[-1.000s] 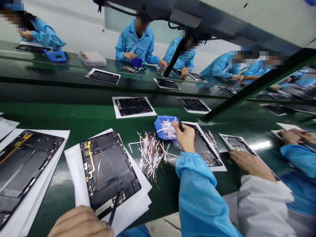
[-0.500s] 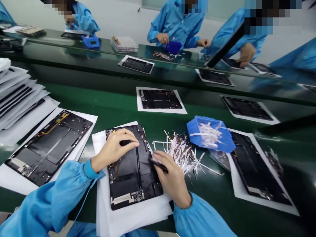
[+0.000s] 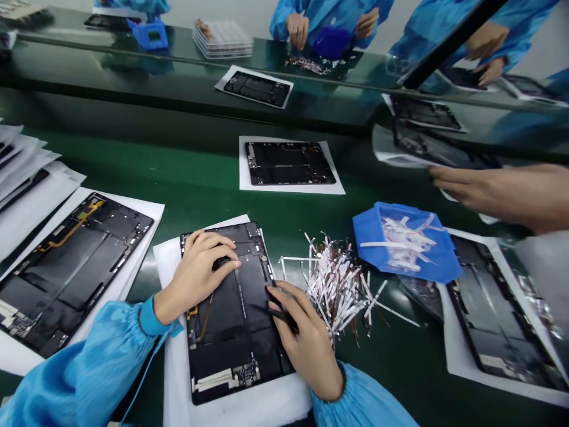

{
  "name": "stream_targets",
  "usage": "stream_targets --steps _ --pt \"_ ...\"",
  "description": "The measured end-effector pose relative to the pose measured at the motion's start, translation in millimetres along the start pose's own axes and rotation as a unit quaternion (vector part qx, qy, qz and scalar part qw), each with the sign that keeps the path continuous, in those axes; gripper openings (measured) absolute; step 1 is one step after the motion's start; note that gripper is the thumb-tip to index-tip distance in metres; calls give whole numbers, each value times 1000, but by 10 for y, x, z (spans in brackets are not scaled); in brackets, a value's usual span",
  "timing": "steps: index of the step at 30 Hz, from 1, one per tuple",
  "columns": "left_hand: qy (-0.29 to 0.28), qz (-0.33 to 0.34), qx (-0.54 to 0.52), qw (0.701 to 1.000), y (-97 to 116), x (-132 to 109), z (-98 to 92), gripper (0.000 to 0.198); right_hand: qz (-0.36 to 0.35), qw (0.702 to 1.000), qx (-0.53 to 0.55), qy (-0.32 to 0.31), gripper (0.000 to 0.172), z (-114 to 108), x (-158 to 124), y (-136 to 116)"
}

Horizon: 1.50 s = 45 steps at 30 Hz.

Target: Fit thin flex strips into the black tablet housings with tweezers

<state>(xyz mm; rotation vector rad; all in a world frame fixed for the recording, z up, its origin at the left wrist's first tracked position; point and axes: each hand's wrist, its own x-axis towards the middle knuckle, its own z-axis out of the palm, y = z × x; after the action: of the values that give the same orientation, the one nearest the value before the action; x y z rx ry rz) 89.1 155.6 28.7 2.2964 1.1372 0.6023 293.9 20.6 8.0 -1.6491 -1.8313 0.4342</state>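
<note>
An opened tablet housing (image 3: 222, 338), black inside with a dark cable strip down its middle, lies on white sheets (image 3: 178, 409). Over its upper part my left hand (image 3: 200, 270) is closed, thumb and forefinger pinched near the top of the strip; what they hold, if anything, is too small to make out. Black tweezers (image 3: 287, 317) are gripped in my right hand (image 3: 306, 338), at the housing's right edge, their dark tips pointing left over the interior. Beside that hand lies a heap of thin white and brown strips (image 3: 340, 284).
A blue bin (image 3: 368, 237) holding similar strips stands to the right. Other tablet housings lie on paper at left (image 3: 66, 261), behind (image 3: 288, 163) and right (image 3: 493, 302). A co-worker's hand (image 3: 493, 190) holds another housing (image 3: 435, 145) at right. Stacked sheets (image 3: 26, 178) stand left.
The view has tilted down and shifted. My left fingers have curled lower near the strip, and the tweezer tips now show over the interior. A co-worker's hand has come in at right, lifting a housing on paper.
</note>
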Motion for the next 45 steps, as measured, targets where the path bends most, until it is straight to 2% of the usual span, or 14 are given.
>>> stream_targets --steps 11,38,41,43,45 --pt "-25 -3 30 999 9 18 -12 10 11 1000 19 -12 35 4 -23 29" --pt "-21 -8 46 999 30 29 -10 9 6 1000 14 -6 35 7 7 27" --pt "-15 -7 52 999 22 25 -2 8 -3 1000 -16 -2 36 -12 -10 14" --pt "-9 -6 58 998 12 20 8 6 -17 997 -75 19 39 -67 -59 -30" --pt "-2 -5 64 998 6 10 24 8 -66 988 -135 27 44 -150 -137 -103"
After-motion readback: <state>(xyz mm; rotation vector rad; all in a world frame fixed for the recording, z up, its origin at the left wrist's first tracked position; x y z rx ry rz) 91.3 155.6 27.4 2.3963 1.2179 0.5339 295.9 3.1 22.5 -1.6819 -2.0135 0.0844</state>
